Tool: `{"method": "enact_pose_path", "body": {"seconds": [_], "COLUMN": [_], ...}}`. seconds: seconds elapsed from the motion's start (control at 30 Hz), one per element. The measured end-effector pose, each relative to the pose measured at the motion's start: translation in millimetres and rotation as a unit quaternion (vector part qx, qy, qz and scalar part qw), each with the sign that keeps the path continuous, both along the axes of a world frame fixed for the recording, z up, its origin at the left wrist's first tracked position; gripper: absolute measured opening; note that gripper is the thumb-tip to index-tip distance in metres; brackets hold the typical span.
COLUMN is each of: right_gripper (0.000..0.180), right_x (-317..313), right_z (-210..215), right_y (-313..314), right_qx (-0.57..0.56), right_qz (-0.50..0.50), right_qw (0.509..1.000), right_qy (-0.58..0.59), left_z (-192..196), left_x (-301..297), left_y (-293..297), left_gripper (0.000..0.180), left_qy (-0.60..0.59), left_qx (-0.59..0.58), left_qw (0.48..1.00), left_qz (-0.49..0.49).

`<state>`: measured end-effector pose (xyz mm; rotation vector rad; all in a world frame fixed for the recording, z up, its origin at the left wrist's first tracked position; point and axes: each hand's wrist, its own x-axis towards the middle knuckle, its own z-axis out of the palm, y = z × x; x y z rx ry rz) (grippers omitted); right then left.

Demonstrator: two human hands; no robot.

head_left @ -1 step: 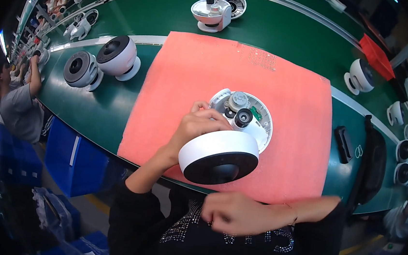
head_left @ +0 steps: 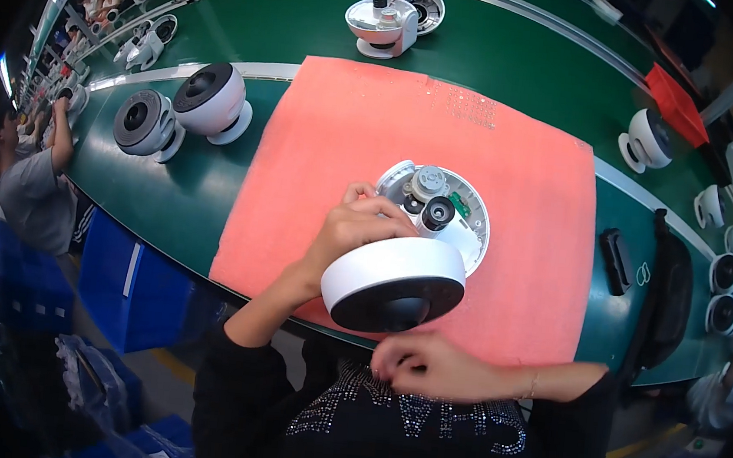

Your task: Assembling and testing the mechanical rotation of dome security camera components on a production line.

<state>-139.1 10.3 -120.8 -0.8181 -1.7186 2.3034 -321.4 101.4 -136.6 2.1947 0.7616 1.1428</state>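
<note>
An opened white security camera lies on the pink foam mat (head_left: 322, 138). Its round front housing (head_left: 394, 260), white with a black domed face, is tilted towards me near the mat's front edge. Behind it rests the open rear shell (head_left: 477, 230), holding a round silver motor (head_left: 430, 181), a black lens barrel (head_left: 438, 211) and a bit of green circuit board (head_left: 459, 205). My left hand (head_left: 353, 228) grips the front housing from its far left side, fingertips partly hidden behind it. My right hand (head_left: 420, 363) is curled just below the black face, slightly blurred; its fingers' contents are hidden.
Two assembled cameras (head_left: 212, 104) stand left of the mat, and an opened one (head_left: 380, 25) beyond it. On the right lie a black case (head_left: 617, 260), a dark pouch (head_left: 670, 299) and more cameras (head_left: 649, 139). A red bin (head_left: 676, 101) sits far right; blue bins (head_left: 135, 287) are below left.
My right hand has risen slightly towards the housing's black face. My left hand and the camera are nearly where they were.
</note>
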Motion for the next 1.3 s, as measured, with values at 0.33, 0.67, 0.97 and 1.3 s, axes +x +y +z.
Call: {"method": "enact_pose_path", "body": {"seconds": [0.33, 0.67, 0.97, 1.3], "right_gripper": [0.055, 0.037, 0.024, 0.026], "right_x": [9.6, 47.2, 10.6, 11.3], "right_z": [-14.8, 57.3, 37.3, 28.9], "right_y": [-10.1, 80.3, 148.3, 150.8], "right_qx": [-0.133, 0.321, 0.237, 0.35], "right_qz": [-0.336, -0.226, -0.152, -0.166], "right_qw": [0.929, 0.918, 0.958, 0.922], "right_qy": [0.076, -0.057, -0.062, -0.017], "left_z": [-6.6, 9.2, 23.3, 47.1], "left_x": [-20.2, -39.3, -49.8, -18.4], "left_y": [3.0, 16.5, -13.6, -30.0], "left_gripper": [0.016, 0.023, 0.034, 0.063], "left_qy": [0.053, 0.169, 0.266, 0.187], "left_qx": [-0.015, 0.015, -0.043, -0.185], "left_qw": [0.998, 0.984, 0.962, 0.944], "left_qz": [-0.028, -0.062, 0.053, 0.198]}}
